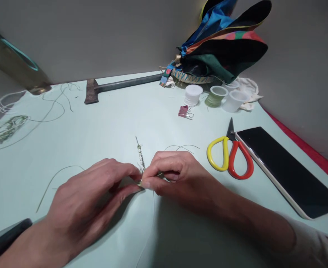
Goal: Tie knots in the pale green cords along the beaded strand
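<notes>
Both hands meet at the near end of a narrow braided cord [141, 157], white and green, that points away from me over the pale surface. My left hand [96, 193] pinches the cord's near end between thumb and forefinger. Right beside it, my right hand [169, 173] is closed in a pinch on the same cord, its fingertips touching the left ones. The exact spot they grip is hidden by the fingers. A thin green strand [59, 171] curves out past my left hand, and a fine thread [153, 212] runs down toward me.
Scissors [231, 152] with yellow and red handles lie at right by a phone [289, 171]. Behind are thread spools [193, 95], a pink binder clip [184, 111], a hammer [92, 91] and a colourful fabric item [222, 48]. Tangled cord [7, 128] lies at left.
</notes>
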Motion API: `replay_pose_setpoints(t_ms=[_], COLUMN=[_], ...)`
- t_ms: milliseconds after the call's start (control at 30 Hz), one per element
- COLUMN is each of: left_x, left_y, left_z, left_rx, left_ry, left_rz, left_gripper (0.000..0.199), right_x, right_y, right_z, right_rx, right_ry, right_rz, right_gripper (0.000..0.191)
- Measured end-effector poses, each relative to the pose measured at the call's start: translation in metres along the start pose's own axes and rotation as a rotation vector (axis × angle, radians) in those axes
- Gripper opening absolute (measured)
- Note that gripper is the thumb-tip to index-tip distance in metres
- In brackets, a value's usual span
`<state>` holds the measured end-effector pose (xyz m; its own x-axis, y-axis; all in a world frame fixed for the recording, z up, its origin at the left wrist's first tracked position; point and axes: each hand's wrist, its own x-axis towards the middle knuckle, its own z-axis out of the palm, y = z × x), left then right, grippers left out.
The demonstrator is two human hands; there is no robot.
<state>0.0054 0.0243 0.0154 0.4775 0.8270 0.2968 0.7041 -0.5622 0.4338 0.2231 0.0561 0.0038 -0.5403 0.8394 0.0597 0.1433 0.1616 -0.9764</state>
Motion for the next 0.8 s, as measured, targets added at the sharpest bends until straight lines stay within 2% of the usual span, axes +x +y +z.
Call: replay_pose_setpoints(t_ms=[100, 300, 533, 800], left_x=[-0.001, 0.003, 0.003, -0.002], left_y=[0.001, -0.005, -0.01, -0.008], left_z=[0.001, 0.002, 0.002, 0.003], left_rx=[0.01, -0.04, -0.064, -0.048], left_ry=[0.0, -0.105, -0.156, -0.147], left_rz=[-0.023, -0.004, 0.02, 0.032], left_gripper=[0.005, 0.008, 0.014, 0.015], right_x=[0.001, -0.001, -0.004, -0.005], right_y=[-0.001, 0.0, 0.005, 0.006], right_z=[0.0, 0.0, 0.003, 0.005], right_rx=[-0.037, -0.096, -0.179, -0.204], right_ry=[0.002, -0.001, 0.061, 0.072], right_rz=[-0.009, -0.048, -0.158, -0.174], right_gripper=[0.018, 0.018, 0.019, 0.019])
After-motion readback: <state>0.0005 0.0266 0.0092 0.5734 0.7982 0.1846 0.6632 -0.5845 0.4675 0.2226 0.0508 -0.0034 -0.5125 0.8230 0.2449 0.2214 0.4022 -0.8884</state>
